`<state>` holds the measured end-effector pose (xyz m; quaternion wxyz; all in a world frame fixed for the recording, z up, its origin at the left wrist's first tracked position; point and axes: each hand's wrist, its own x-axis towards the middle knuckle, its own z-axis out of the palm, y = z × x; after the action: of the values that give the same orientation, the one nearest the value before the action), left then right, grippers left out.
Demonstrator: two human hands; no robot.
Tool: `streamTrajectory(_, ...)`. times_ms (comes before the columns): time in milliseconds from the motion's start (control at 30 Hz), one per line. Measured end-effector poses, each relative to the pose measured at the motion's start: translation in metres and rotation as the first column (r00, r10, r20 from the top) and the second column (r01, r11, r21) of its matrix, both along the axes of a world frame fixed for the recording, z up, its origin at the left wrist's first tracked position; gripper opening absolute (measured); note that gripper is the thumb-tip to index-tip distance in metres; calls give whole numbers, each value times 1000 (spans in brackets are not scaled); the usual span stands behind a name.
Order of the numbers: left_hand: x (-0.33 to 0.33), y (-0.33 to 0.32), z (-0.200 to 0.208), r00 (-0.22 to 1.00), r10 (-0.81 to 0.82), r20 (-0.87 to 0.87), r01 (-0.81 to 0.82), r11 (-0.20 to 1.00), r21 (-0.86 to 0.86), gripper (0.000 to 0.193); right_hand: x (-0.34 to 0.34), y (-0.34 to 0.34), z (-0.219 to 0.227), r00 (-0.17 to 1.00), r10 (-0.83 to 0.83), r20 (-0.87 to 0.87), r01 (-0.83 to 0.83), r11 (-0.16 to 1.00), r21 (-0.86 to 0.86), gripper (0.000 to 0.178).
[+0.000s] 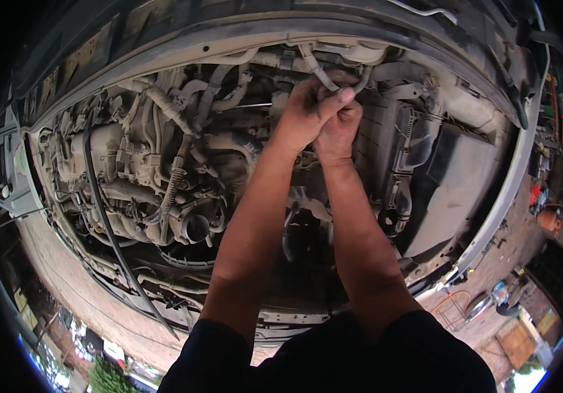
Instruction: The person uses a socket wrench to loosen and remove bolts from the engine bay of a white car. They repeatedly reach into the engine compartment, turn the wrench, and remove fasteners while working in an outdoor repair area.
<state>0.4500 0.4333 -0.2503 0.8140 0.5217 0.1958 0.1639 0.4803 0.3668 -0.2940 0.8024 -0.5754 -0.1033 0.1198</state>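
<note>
Green foliage at lower left, orange object and wooden board at right

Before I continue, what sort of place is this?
Probably an outdoor vehicle-repair yard: an exposed engine, brown ground with scattered items, and greenery beyond.

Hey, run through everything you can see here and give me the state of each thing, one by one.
Left hand: curled, thumb at the grey hose
Right hand: curled close beside the left, grip partly hidden
Grey hose: bent near the thumb
Engine: exposed, dusty
Round pipe mouth: facing out, apparently uncapped
Black rod: slanting across the engine bay
</note>
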Motion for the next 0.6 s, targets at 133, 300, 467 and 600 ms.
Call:
streamTrajectory(133, -3, -12, -20, 995, 39, 96, -32, 997, -66, 15, -1, -10, -9, 983, -32, 180, 56, 989, -135, 24)
streamTrajectory(300, 4, -14, -22, 983, 147, 106, -143, 989, -48, 15, 2, -19, -15, 963, 90, 256, -30, 973, -230, 10)
streamTrajectory(467, 10, -24, -32, 978, 153, 143, -172, 975, 138, 13, 3, -33, -18, 926, 67, 372, 32, 966, -256, 15)
streamTrajectory(600, 7, -14, -18, 973, 183, 141, -189, 981, 34, 12, 5, -10, -12, 916, 1, 400, 65, 986, -153, 22)
